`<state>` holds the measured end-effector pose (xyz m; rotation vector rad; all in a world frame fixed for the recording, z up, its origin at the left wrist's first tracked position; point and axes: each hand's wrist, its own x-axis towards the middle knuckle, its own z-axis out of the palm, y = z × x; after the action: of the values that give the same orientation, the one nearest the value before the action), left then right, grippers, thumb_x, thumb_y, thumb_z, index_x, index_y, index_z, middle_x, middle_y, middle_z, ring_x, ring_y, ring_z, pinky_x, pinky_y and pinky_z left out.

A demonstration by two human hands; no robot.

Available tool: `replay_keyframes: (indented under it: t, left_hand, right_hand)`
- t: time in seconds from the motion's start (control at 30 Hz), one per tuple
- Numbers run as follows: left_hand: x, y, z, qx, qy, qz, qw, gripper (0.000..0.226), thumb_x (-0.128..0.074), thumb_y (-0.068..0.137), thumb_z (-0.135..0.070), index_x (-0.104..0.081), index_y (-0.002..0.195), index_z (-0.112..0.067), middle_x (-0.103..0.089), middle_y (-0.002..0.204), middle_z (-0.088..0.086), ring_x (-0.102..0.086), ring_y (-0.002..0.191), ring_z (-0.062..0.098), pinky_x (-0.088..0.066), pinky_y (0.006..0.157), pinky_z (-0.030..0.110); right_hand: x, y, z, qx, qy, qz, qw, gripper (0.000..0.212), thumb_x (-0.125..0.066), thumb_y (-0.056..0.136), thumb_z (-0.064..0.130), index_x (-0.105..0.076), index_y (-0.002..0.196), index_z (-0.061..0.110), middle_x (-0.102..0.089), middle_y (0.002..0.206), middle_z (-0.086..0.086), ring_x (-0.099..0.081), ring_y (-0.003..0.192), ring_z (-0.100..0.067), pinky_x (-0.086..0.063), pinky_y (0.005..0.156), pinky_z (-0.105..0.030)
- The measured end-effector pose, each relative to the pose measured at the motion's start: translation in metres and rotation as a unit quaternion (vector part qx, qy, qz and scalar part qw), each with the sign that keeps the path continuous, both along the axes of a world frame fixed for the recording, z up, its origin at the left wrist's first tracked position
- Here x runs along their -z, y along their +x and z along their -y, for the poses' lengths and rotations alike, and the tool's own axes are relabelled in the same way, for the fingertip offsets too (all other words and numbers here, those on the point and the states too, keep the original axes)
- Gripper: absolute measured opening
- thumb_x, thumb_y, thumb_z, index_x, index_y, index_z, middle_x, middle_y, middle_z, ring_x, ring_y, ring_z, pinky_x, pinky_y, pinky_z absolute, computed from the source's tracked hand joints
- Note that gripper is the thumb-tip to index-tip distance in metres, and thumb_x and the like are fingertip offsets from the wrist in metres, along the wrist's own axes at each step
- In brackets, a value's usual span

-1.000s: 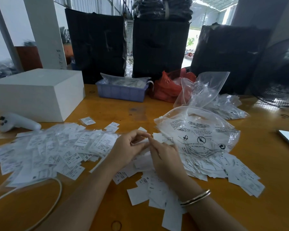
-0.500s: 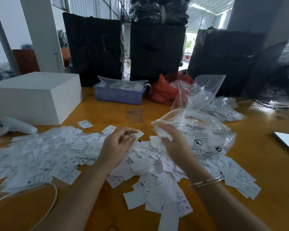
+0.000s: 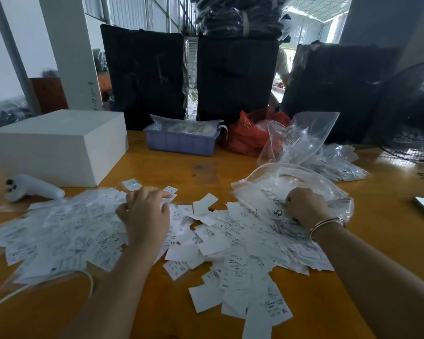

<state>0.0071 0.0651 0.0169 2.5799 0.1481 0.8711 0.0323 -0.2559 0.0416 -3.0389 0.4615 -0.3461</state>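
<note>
clear bag (image 3: 260, 194) beneath right hand's (image 3: 305, 204) fingers (image 3: 291, 199)

Left hand (image 3: 146, 216), right hand (image 3: 305, 206): 2. White box (image 3: 59, 145): 1. Blue tray (image 3: 181, 143): 1. Red bag (image 3: 247, 138): 1. Black bales (image 3: 145, 74), upper frame: 3. Labels (image 3: 213, 243): too many to count.

Both forearms reach forward, well apart. The left grip (image 3: 145, 216) lies palm down, fingers loosely bent ahead of it. The right grip (image 3: 304, 206) shows knuckles up, fingers curled under.
</note>
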Motion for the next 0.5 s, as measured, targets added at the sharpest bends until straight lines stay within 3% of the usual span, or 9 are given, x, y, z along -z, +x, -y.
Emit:
replay_keyframes:
  t: [0.17,0.27,0.33,0.4,0.5]
  left_hand:
    - [0.000,-0.005,0.014,0.115,0.005,0.029,0.993,0.018,-0.063,0.087,-0.016,-0.070,0.095,-0.030,-0.061,0.109,-0.008,-0.045,0.112,0.019,-0.018,0.081,0.029]
    - [0.002,-0.006,0.021,0.168,-0.006,0.016,0.986,0.015,-0.062,0.089,-0.018,-0.070,0.093,-0.030,-0.061,0.107,-0.012,-0.044,0.113,0.016,-0.015,0.079,0.027]
    - [0.000,-0.008,0.025,0.219,-0.043,0.006,0.975,0.014,-0.060,0.091,-0.020,-0.068,0.093,-0.031,-0.059,0.106,-0.015,-0.044,0.111,0.010,-0.021,0.085,0.027]
    - [-0.003,-0.011,0.028,0.303,-0.131,-0.023,0.944,0.014,-0.057,0.093,-0.025,-0.064,0.093,-0.037,-0.058,0.107,-0.018,-0.048,0.105,0.000,-0.033,0.086,0.019]
    - [-0.009,-0.017,0.031,0.386,-0.253,-0.094,0.882,0.010,-0.052,0.093,-0.044,-0.058,0.100,-0.047,-0.061,0.109,-0.022,-0.055,0.099,-0.010,-0.044,0.076,0.009]
  right_hand:
    - [-0.001,-0.006,0.002,0.005,0.138,0.099,0.985,0.013,-0.057,0.087,0.016,-0.067,0.080,0.014,-0.064,0.084,-0.006,-0.057,0.079,-0.026,-0.047,0.078,-0.035]
    - [-0.005,-0.009,0.002,-0.006,0.229,0.201,0.952,0.016,-0.061,0.084,0.015,-0.060,0.069,0.011,-0.059,0.068,-0.003,-0.055,0.069,-0.021,-0.041,0.061,-0.030]
    - [-0.013,-0.015,-0.007,-0.026,0.286,0.289,0.913,0.010,-0.062,0.087,0.018,-0.063,0.078,0.013,-0.058,0.068,0.005,-0.051,0.063,-0.011,-0.035,0.054,-0.020]
    - [-0.023,-0.026,-0.026,-0.084,0.352,0.324,0.874,0.008,-0.061,0.089,0.020,-0.065,0.084,0.016,-0.061,0.071,0.010,-0.052,0.059,-0.004,-0.036,0.051,-0.010]
    - [-0.025,-0.045,-0.065,-0.192,0.448,0.239,0.840,0.012,-0.058,0.091,0.017,-0.064,0.083,0.024,-0.068,0.071,0.005,-0.061,0.061,-0.004,-0.047,0.056,-0.012]
